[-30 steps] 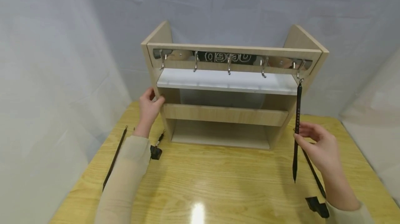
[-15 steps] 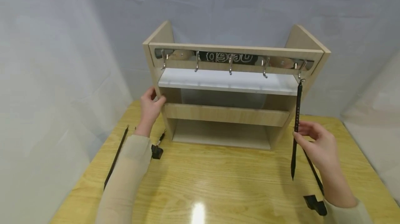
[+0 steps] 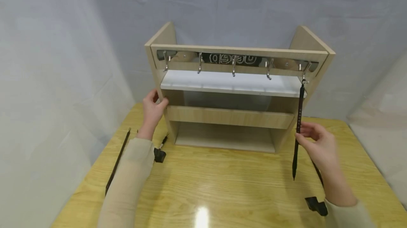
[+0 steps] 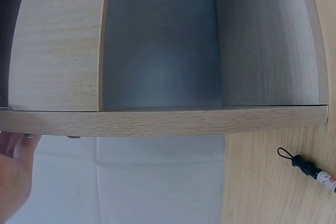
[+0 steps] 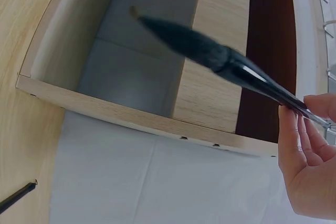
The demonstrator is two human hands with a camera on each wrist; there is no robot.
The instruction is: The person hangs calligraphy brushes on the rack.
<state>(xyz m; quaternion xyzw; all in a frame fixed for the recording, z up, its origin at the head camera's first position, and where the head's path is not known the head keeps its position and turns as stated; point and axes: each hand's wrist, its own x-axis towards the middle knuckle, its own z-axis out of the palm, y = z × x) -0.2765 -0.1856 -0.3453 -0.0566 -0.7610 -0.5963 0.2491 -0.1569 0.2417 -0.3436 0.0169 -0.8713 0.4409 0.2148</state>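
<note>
My right hand (image 3: pixel 319 146) pinches a black calligraphy brush (image 3: pixel 300 109) between thumb and fingers. The brush hangs nearly upright, bristles down, and its top cord loop (image 3: pixel 304 81) overlaps the tip of the rightmost metal hook (image 3: pixel 306 69). In the right wrist view, the dark bristle tip (image 5: pixel 184 40) points away from the fingers toward the shelf. My left hand (image 3: pixel 153 109) holds the left side panel of the wooden shelf unit (image 3: pixel 230 116), thumb on the front edge. Only part of that hand shows in the left wrist view, beside the panel (image 4: pixel 173 123).
Several more hooks (image 3: pixel 233 66) line the top rail. On the table (image 3: pixel 216 178), a long brush (image 3: pixel 119 159), a smaller brush (image 3: pixel 163 140) and a black block (image 3: pixel 160 155) lie at left. A black angular piece (image 3: pixel 316 206) and another brush (image 3: pixel 317 172) lie near my right forearm.
My right hand has shifted a little left and up with the brush, bringing its loop onto the tip of the rightmost hook in view. My left hand stays at the panel.
</note>
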